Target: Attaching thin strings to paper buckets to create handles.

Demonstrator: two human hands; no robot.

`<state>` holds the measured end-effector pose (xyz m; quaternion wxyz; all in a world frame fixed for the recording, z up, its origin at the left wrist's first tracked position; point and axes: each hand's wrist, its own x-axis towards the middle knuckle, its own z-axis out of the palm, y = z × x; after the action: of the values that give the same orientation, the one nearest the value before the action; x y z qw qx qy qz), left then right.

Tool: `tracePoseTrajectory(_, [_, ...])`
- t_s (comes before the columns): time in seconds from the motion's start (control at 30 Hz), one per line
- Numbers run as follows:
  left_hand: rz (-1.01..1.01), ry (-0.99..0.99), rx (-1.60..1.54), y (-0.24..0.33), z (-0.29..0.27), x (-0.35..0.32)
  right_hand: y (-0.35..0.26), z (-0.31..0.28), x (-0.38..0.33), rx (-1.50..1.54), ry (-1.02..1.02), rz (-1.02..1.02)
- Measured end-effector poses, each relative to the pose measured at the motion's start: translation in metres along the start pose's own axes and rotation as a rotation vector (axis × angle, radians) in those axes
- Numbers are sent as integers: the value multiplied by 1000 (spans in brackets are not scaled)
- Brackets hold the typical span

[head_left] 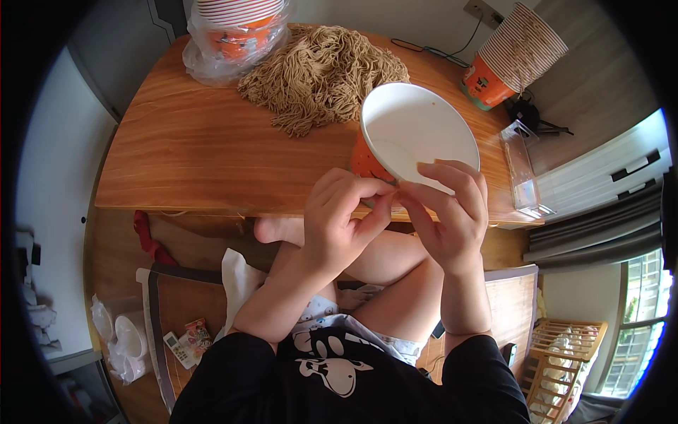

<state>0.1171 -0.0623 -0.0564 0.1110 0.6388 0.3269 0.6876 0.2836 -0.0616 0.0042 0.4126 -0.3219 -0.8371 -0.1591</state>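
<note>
A large paper bucket [424, 120], white inside and orange outside, stands tilted toward me near the table's front edge. Both hands meet at the near side of its rim. My left hand [346, 215] is closed in a pinch, thumb against index finger. Close beside it, my right hand [452, 212] pinches with thumb and index finger too, its other fingers bent over the bucket's opening. Whatever sits between the fingertips is too small and covered to make out. Behind the bucket lies a big heap of tan cords [325, 74].
A stack of orange paper buckets in clear plastic [236, 35] stands at the back left. Another stack of buckets [519, 56], with cords hanging on it, leans at the back right. A clear plastic box [522, 166] sits at the wooden table's [183, 155] right edge.
</note>
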Motion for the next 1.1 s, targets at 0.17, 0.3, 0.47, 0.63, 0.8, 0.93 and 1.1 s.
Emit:
tracePoseTrajectory(0.17, [-214,-58,-190,0,0,-7,-4,4,-14,-26,74,54])
tracePoseTrajectory(0.3, [-282,-132,-315,-1,-1,-9,-7,4,-18,-41,66,114])
tracePoseTrajectory(0.47, [-316,-172,-361,-1,-1,-10,-13,4,-15,-56,50,151])
tracePoseTrajectory(0.63, [-410,-171,-492,-3,2,-15,-15,4,-14,-25,19,178])
tracePoseTrajectory(0.8, [-451,-160,-551,-2,4,-18,-17,4,-16,-14,22,217])
tracePoseTrajectory(0.93, [-515,-145,-631,-4,7,-21,-18,6,-26,-85,54,214])
tracePoseTrajectory(1.1, [-550,-189,-666,-7,7,-25,-22,10,-39,-221,121,232])
